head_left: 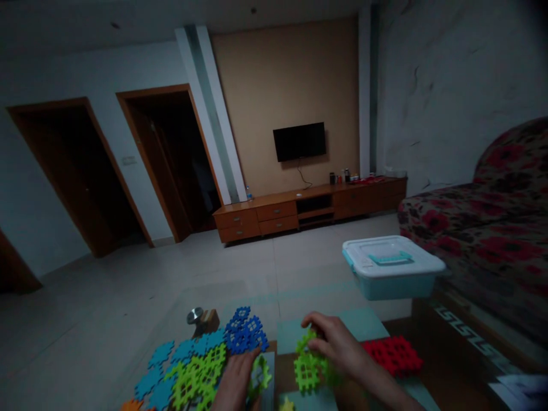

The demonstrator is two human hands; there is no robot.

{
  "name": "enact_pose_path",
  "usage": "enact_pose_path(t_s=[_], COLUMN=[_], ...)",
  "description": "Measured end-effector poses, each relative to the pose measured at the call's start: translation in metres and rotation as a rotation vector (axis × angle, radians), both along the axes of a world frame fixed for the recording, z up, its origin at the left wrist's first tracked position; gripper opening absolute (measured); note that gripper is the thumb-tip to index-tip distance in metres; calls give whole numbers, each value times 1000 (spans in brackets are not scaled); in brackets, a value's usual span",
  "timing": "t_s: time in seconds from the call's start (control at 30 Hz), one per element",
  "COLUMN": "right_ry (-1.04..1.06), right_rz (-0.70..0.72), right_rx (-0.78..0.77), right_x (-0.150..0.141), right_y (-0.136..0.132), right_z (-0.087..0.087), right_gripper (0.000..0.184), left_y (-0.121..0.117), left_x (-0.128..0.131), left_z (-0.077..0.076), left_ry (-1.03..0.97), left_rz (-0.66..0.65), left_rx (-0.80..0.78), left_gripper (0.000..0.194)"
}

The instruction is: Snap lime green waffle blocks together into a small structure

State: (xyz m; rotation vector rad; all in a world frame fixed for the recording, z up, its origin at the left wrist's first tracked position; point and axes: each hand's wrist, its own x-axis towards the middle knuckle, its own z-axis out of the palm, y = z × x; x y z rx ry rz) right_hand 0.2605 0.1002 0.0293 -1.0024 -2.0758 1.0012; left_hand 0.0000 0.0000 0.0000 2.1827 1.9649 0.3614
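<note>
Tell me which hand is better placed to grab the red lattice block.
Probably the right hand: it is closer to the red lattice block, on its own side, though it grips green lattice pieces. The left hand sits farther off, at another green piece.

body | left hand (234, 383): bare | right hand (338, 345): bare, slender fingers | right forearm (387, 388): bare

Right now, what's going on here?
A person is handling interlocking plastic lattice pieces. The right hand has its fingers on a green lattice assembly, and the left hand is against a smaller green piece. Blue pieces and lime pieces lie to the left, a red lattice slab to the right, and a lidded teal storage box beyond it.
</note>
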Motion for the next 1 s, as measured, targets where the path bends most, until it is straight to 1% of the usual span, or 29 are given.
enact_pose_path(t_s=[0.07, 0.1, 0.13, 0.2, 0.27, 0.33, 0.43, 0.57, 0.67, 0.77, 0.87, 1.0], right_ry=[-70, -97, -120, -156, -181, -207, -240, -283, -313, -349, -384, -429], right_rz=[-65, -72, -67, -33, 0, 18, -6, -47, -48, -52, -45, -13], right_rx=[-13, -13, -15, -36, -58, -68, -64, -66, -63, -45, -12, 41], right_x=[14, 19, 23, 28, 29, 28, 22, 15, 13, 13, 15, 20], right_y=[19, 26, 31, 37, 37, 36, 33, 31, 31, 31, 31, 28], right_z=[-9, -13, -17, -22, -24, -26, -28, -35, -40, -43, -42, -37], right_gripper=[29, 28, 27, 25, 24, 24, 27, 28, 25, 26, 25, 27], left_y=[19, 27, 34, 45, 51, 55, 57, 57, 55, 53, 51, 52], left_x=[35, 51, 64, 83, 94, 98, 100, 102, 102, 100, 98, 97], left_z=[2, 4, 5, 5, 3, -1, -7, -5, -1, -1, -4, -7], left_ry=[25, 29, 31, 33, 35, 40, 71, 91, 70, 64, 54, 53], left_rz=[-79, -100, -112, -119, -129, -147, -137, -105, -117, -111, -130, -110], left_rx=[-84, -140, -198, -268, -282, -279, -304, -329, -331, -320, -286, -284], left_gripper=[75, 78, 77, 71, 65, 63, 58, 51, 54, 61, 64, 69])
